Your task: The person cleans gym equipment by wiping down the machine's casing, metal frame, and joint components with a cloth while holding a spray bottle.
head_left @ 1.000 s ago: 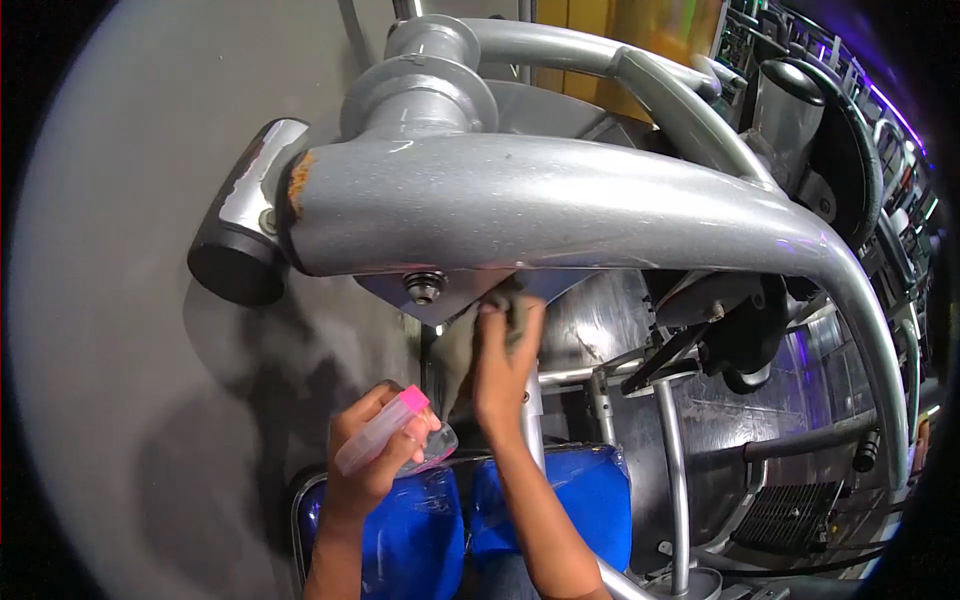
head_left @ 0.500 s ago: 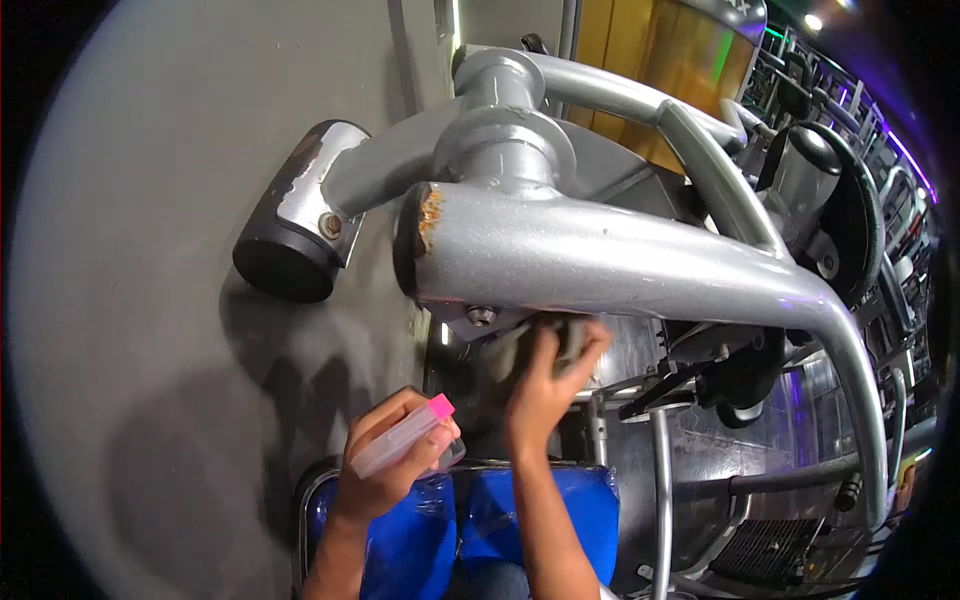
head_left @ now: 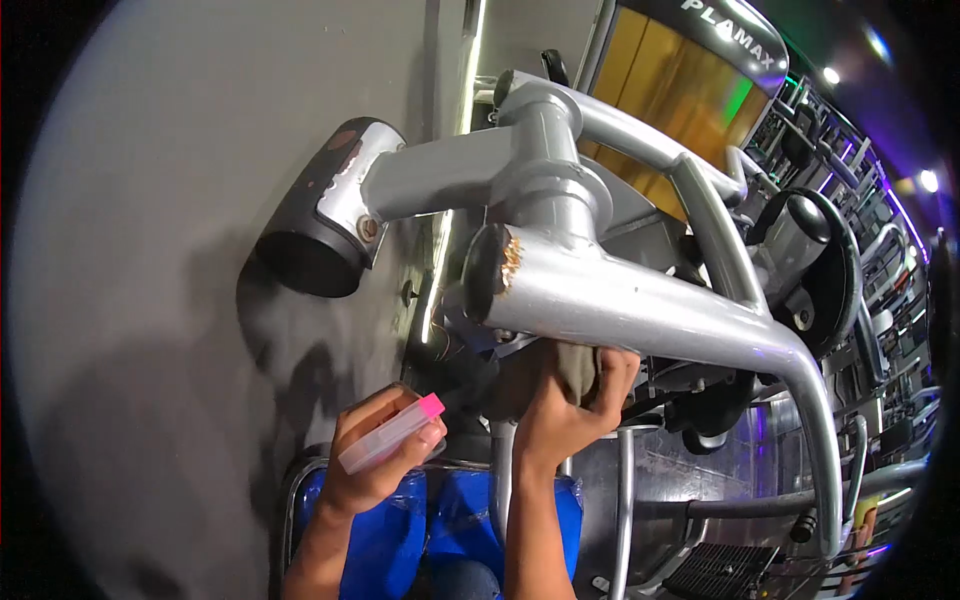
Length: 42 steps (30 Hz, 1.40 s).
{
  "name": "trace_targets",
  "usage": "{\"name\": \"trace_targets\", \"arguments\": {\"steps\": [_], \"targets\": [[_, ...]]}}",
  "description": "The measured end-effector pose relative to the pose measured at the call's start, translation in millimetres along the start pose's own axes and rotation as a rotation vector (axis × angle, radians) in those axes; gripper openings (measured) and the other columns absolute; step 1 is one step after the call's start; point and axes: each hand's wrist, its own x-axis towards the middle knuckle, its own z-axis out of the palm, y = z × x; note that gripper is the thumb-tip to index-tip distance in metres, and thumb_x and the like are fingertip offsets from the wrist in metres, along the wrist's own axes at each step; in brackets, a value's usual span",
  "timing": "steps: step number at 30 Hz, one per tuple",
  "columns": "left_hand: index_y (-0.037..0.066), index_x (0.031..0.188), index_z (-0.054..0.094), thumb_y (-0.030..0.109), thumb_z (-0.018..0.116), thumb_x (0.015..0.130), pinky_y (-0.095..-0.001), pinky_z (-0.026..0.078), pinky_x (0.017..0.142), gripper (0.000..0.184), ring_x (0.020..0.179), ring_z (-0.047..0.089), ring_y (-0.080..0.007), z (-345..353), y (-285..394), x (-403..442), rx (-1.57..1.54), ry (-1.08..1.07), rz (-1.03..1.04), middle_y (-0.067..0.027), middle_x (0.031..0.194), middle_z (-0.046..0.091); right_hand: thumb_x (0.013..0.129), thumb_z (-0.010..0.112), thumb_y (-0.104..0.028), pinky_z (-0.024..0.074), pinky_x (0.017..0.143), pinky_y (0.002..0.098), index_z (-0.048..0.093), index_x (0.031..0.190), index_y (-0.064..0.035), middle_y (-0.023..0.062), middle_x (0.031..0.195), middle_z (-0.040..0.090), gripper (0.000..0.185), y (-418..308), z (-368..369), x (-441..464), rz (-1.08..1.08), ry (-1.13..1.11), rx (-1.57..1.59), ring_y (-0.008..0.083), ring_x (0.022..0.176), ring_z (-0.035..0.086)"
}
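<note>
My left hand (head_left: 362, 482) is closed around a flat, translucent plastic bottle (head_left: 382, 440) with a pink top, held tilted beside the wall. To its right, my right hand (head_left: 553, 432) grips an olive-grey cloth (head_left: 577, 372) at the underside of a thick silver machine tube (head_left: 640, 305). The tube's near end has a dark cap, with rusty, chipped paint around its rim. The tube partly hides the cloth's upper part, so I cannot tell how much of it touches the metal.
A black cylindrical pad (head_left: 318, 225) on a silver arm juts toward the grey wall (head_left: 140, 250). Blue plastic-covered padding (head_left: 385, 540) lies below my hands. Behind stands a gold panel (head_left: 655, 95) marked PLAMAX. More gym machines fill the right side.
The view has shifted, so the tube sits further right and lower. The right hand, blurred before, now shows clearly with the cloth. The left hand still holds the bottle.
</note>
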Motion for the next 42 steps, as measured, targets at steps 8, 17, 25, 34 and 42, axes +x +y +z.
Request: {"name": "trace_targets", "arguments": {"steps": [8,17,25,34,42], "targets": [[0.003,0.087,0.063,0.02,0.069,0.089,-0.0216,0.042,0.061,0.019,0.067,0.053,-0.005,-11.1,3.7,1.0,0.024,0.06,-0.011,0.0006,0.074,0.06,0.071,0.076,0.003,0.0451,0.088,0.0316,0.064,0.106,0.0037,0.0118,0.104,0.061,0.037,-7.4,-1.4,3.4,-0.122,-0.157,0.039,0.0242,0.097,0.06],[0.004,0.086,0.063,0.02,0.07,0.089,-0.0209,0.039,0.058,0.018,0.066,0.05,-0.0037,-14.4,6.9,0.8,-0.045,0.085,-0.04,0.0025,0.072,0.058,0.077,0.074,0.002,0.0444,0.085,0.0271,0.061,0.096,0.0064,0.0065,0.098,0.062,0.023,-33.3,-13.4,-2.9,0.068,-0.15,0.011,0.0143,0.09,0.058],[0.002,0.087,0.063,0.018,0.07,0.089,-0.0209,0.04,0.056,0.017,0.063,0.051,-0.0039,-19.6,16.3,0.1,-0.082,0.09,-0.015,0.0012,0.072,0.059,0.07,0.077,-0.001,0.0492,0.074,0.0287,0.068,0.096,0.0029,0.0091,0.086,0.067,0.027,-59.7,25.1,-20.3,0.107,-0.206,0.07,0.0175,0.078,0.063],[0.001,0.087,0.063,0.019,0.071,0.088,-0.0213,0.043,0.058,0.02,0.066,0.055,-0.0043,-28.8,13.3,-0.8,-0.039,0.083,-0.048,-0.0006,0.072,0.06,0.07,0.076,0.003,0.0496,0.074,0.0281,0.071,0.101,0.001,0.01,0.087,0.067,0.032,-18.7,23.2,-48.1,0.011,-0.236,-0.009,0.0188,0.078,0.065],[0.001,0.087,0.064,0.02,0.071,0.089,-0.0205,0.04,0.057,0.02,0.065,0.053,-0.0042,-26.7,14.7,0.0,-0.064,0.087,-0.045,0.0004,0.071,0.06,0.077,0.066,0.007,0.05,0.085,0.03,0.063,0.113,0.0051,0.0126,0.103,0.068,0.036,30.1,-8.3,-36.3,0.107,-0.057,-0.08,0.0192,0.09,0.065]]}}
